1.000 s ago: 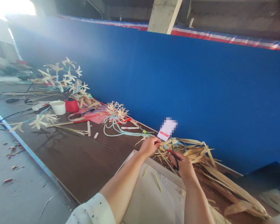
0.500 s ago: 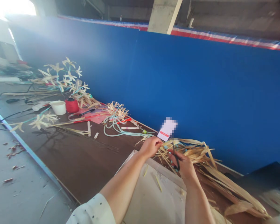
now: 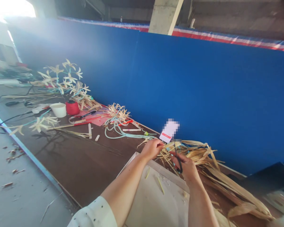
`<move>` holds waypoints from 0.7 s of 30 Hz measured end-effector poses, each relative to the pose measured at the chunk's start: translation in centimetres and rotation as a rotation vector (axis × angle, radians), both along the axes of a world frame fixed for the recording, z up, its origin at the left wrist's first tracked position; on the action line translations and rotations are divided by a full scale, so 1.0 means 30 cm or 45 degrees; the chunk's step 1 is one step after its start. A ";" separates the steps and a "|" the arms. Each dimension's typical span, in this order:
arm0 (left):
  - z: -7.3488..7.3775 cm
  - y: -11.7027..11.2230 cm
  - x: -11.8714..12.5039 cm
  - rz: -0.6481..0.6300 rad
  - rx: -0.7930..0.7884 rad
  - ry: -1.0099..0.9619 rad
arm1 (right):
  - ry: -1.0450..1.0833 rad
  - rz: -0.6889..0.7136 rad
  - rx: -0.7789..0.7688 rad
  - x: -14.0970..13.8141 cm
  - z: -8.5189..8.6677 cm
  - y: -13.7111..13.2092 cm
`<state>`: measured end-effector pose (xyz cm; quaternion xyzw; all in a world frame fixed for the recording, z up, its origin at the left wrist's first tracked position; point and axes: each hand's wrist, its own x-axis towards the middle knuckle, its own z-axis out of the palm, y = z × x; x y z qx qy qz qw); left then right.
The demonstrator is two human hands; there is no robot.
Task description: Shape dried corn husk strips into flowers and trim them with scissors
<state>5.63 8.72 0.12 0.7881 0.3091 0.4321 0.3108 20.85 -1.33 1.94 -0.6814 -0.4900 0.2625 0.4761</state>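
My left hand [image 3: 152, 148] pinches a pale strip of dried husk [image 3: 168, 145] near the far edge of the table. To its right, my right hand [image 3: 186, 165] is closed round the dark handles of a pair of scissors [image 3: 179, 164], whose blades point up and away at the strip. Whether the blades touch the strip I cannot tell. Beneath and behind both hands lies a heap of dried husks [image 3: 198, 153] with short cut straws. A phone [image 3: 166, 136], partly blurred out, stands just behind my left hand.
A shallow tray [image 3: 156, 195] with a few scraps lies under my forearms. Leftward on the brown table [image 3: 85, 160] are pale husk flowers [image 3: 119, 112], light blue cords [image 3: 118, 136], a white cup [image 3: 59, 110] and a red pot [image 3: 72, 107]. A blue panel [image 3: 191, 88] rises along the far edge.
The husk strip at my left fingertips and the scissor blades have shifted slightly. Both hands stay in nearly the same place.
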 end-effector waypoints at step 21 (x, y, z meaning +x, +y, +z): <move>-0.014 0.001 0.019 -0.050 -0.320 -0.111 | 0.032 0.004 0.022 -0.042 -0.031 0.028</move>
